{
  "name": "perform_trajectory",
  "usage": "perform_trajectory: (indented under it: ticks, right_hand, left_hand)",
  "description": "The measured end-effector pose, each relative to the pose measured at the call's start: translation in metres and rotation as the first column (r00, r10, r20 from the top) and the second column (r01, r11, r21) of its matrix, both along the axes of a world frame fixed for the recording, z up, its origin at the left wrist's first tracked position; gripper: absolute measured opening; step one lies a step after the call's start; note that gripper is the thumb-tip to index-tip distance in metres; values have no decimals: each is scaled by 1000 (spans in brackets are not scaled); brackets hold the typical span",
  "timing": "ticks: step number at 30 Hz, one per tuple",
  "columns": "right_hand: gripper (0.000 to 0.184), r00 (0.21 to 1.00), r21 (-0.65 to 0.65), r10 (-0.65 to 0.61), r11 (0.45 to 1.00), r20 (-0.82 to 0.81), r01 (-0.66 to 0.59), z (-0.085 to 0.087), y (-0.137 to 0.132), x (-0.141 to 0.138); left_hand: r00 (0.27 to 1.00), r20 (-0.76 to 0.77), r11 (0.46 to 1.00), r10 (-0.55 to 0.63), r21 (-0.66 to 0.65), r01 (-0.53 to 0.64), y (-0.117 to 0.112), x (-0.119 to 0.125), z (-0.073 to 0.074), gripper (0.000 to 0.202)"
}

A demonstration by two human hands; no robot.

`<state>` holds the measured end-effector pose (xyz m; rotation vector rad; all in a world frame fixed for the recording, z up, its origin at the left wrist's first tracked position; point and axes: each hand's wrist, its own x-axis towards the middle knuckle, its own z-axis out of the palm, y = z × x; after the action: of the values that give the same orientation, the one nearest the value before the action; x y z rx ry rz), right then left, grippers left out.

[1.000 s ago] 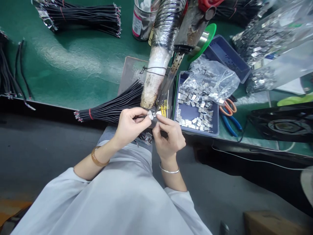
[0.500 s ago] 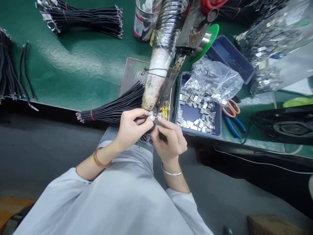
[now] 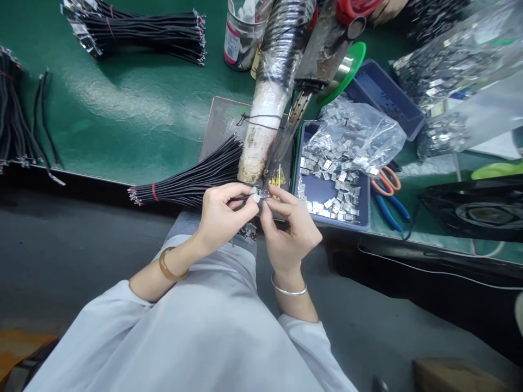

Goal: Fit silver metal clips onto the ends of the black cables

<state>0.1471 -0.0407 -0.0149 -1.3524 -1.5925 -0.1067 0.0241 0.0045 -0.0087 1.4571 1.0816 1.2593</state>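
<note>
My left hand (image 3: 224, 215) is closed in a pinch on a thin black cable (image 3: 242, 199), its fingertips wrapped in something white. My right hand (image 3: 291, 228) meets it from the right, thumb and fingers bent close around a tiny piece at the cable's end; what exactly they hold is too small to make out. Just above the fingertips is the lower end of a soldering iron (image 3: 291, 122). Under and behind my left hand lies a bundle of black cables (image 3: 196, 177) tied with a red band.
A blue tray (image 3: 365, 204) of small metal clips and a plastic bag stands to the right, beside pliers (image 3: 388, 201). A white-wrapped hose (image 3: 261, 125) slants down over a grey board (image 3: 218, 122). More cable bundles (image 3: 143, 32) lie left. Another person's hand (image 3: 390, 10) shows at the top.
My right hand has shifted slightly right, its fingers a little farther from my left fingertips. My left hand stays almost in place. Another person's hand has come into view at the top.
</note>
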Motion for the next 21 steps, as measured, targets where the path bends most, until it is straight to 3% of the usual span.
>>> perform_trajectory:
  ticks: [5, 11, 17, 21]
  right_hand:
    - [18, 1000, 15, 0, 1000, -8, 0, 2, 1, 0]
    - [17, 999, -23, -7, 1000, -44, 6, 0, 0, 1]
    - [15, 1000, -6, -17, 1000, -25, 16, 6, 3, -1]
    - [17, 1000, 18, -6, 1000, -9, 6, 5, 0, -2]
  left_hand:
    - [1000, -24, 995, 9, 100, -6, 2, -2, 1, 15]
    - [996, -88, 999, -27, 37, 30, -1, -3, 0, 14]
    - [995, -93, 981, 42, 193, -23, 1, -1, 0, 13]
    - [994, -104, 989, 34, 147, -19, 1, -3, 1, 13]
